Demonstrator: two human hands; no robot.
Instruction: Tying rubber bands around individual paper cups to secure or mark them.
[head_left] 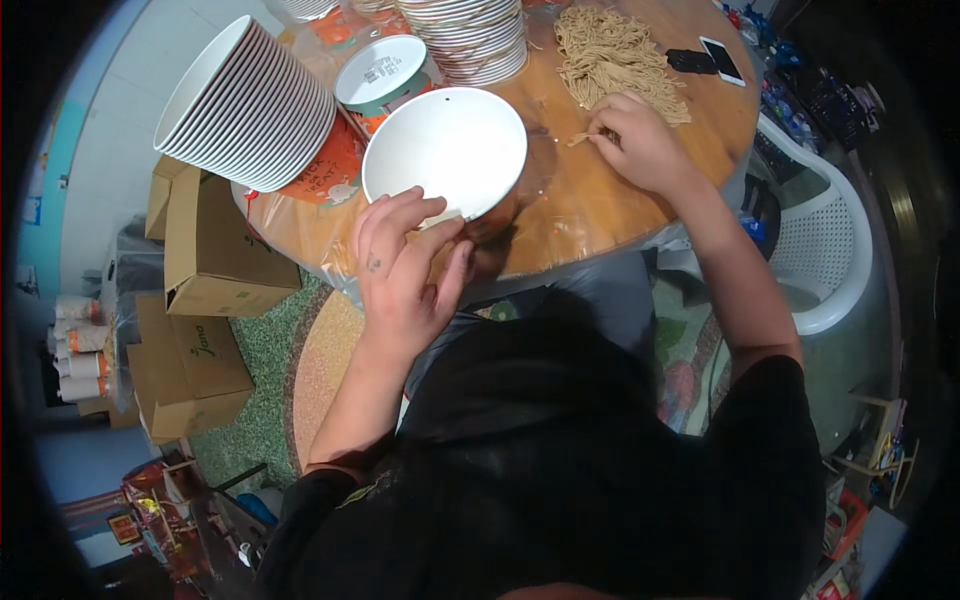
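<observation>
A round paper bucket (445, 150) with a white inside rests tilted near the table's front edge, its mouth facing me. A small dark hole shows close to its far rim. My left hand (405, 262) grips its near rim, with fingers inside the bucket and a small pale bit at the fingertips that I cannot make out. To the right, my right hand (632, 145) pinches the end of a tan cord (580, 139). Just beyond that hand lies a loose heap of tan cords (612, 60).
A tall leaning stack of nested buckets (255, 110) stands at the left, with another stack (470, 40) behind. Between them sits an upturned bucket (382, 70). A white phone (722, 62) lies far right. Cardboard boxes (225, 270) and a white plastic chair (825, 230) flank the table (570, 220).
</observation>
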